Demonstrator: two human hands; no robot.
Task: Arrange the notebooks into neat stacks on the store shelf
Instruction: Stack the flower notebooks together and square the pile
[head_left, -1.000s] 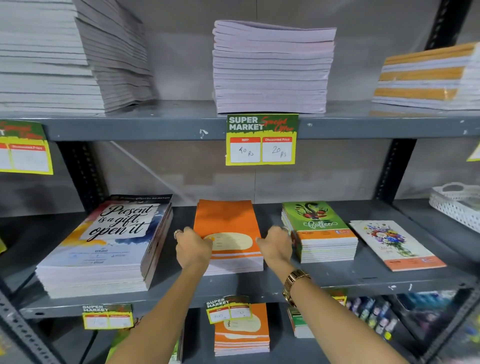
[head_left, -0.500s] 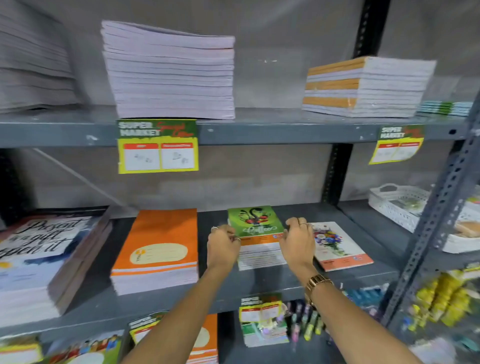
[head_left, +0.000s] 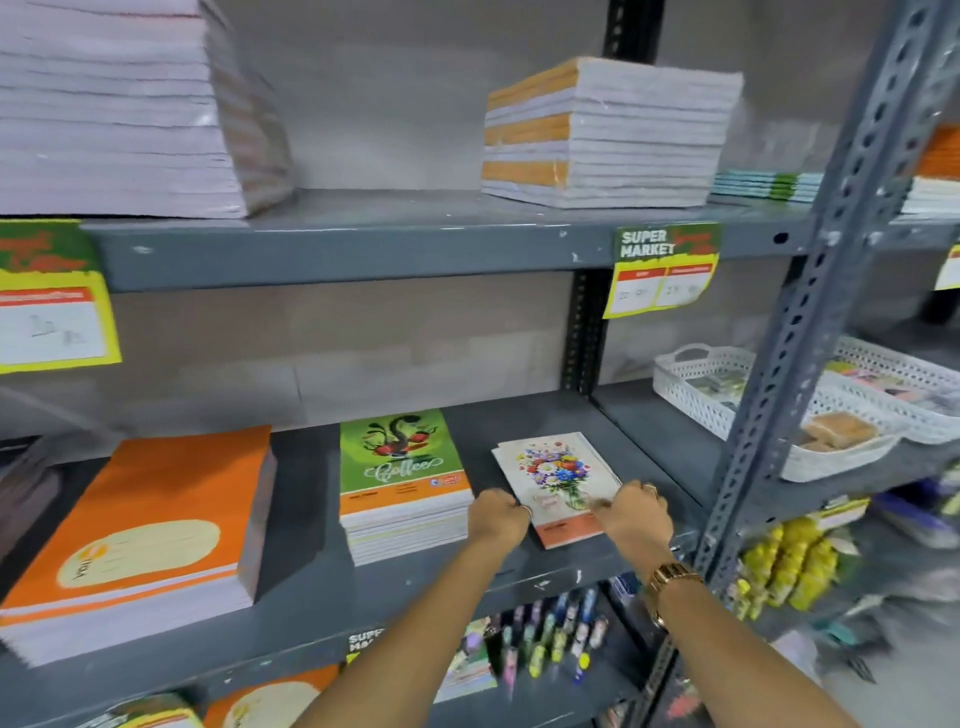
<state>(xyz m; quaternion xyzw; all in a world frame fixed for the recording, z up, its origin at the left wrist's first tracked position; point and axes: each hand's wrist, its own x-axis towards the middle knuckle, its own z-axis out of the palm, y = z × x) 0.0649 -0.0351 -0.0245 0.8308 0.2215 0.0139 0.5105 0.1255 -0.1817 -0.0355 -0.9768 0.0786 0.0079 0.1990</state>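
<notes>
A thin floral notebook (head_left: 553, 467) lies slightly askew on the grey middle shelf (head_left: 363, 587), to the right of a green "Coffee" notebook stack (head_left: 400, 467). My left hand (head_left: 498, 519) is curled against the floral notebook's left edge. My right hand (head_left: 634, 514), with a gold watch on its wrist, closes on the notebook's right edge. The two hands hold the notebook between them near its front end. A taller orange notebook stack (head_left: 156, 509) stands further left on the same shelf.
The upper shelf carries a tall white stack (head_left: 114, 114) and an orange-and-white stack (head_left: 608, 135). A perforated steel post (head_left: 795, 332) rises just right of my right hand. White baskets (head_left: 727, 395) sit beyond it. Pens (head_left: 545, 644) hang below the shelf.
My hands have moved right, from the orange stack to the green stack and now onto the floral notebook. The view has swung right with them.
</notes>
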